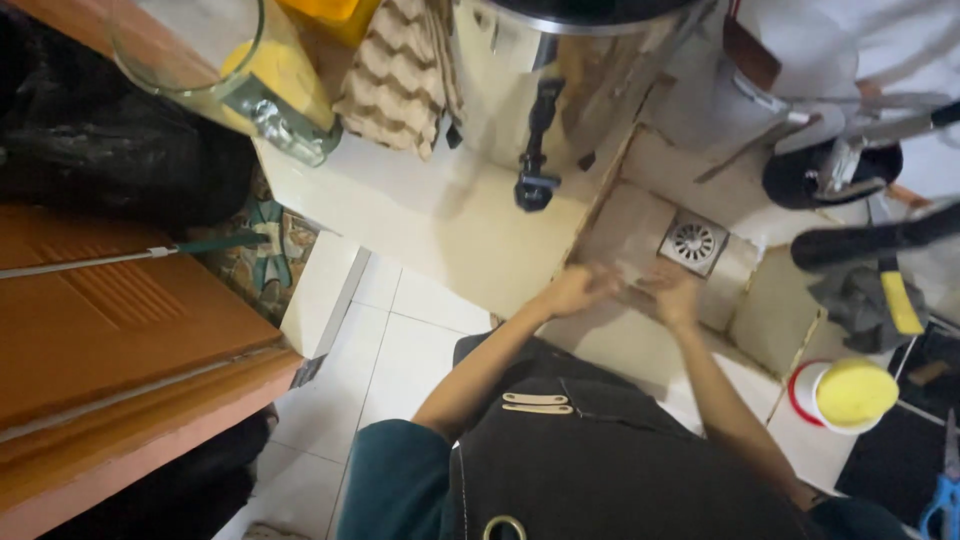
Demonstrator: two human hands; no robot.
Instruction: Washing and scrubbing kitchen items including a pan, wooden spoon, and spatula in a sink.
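I look straight down at my two bare hands, held close together over a small tiled sink basin (640,215). My left hand (578,290) and my right hand (672,294) are both blurred, fingers loosely apart, with nothing visible in either. A square metal drain grate (693,242) lies just beyond my right hand. A large steel urn (560,70) with a black tap (536,185) stands above and left of the basin. I wear a dark apron (600,450) over teal sleeves.
A glass jug with yellow liquid (255,75) and a striped cloth (400,75) sit on the white counter. Right of the basin are a black pan (830,170), a yellow-handled brush (900,295), a yellow-lidded tub (850,392). An orange wooden door (110,320) is at left.
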